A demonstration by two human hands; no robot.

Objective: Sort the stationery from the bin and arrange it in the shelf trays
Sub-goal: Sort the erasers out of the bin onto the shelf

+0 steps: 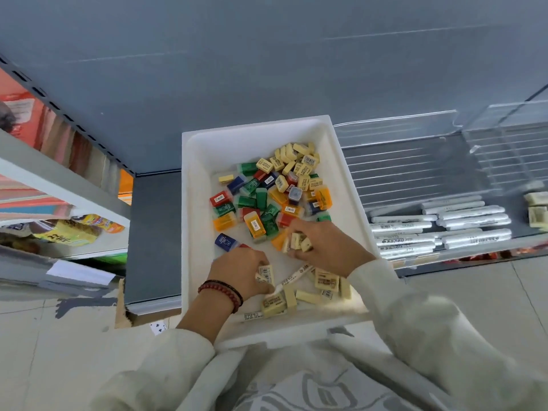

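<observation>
1 bin (194,221) holds 2 pens (296,275), perhaps 30 erasers (326,280), 25 coloured cases (256,225).

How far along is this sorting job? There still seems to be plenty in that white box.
Partly done. White pens already lie in the clear shelf tray, with a few shelved erasers at far right. Right now the left hand and right hand each grip pale yellow erasers inside the bin. Left: a heap of coloured sharpeners, more loose erasers and one stray pen remain in it.

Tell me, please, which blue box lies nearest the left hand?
The blue box lying apart from the pile, just beyond the left hand; the others sit deeper in the pile.
</observation>
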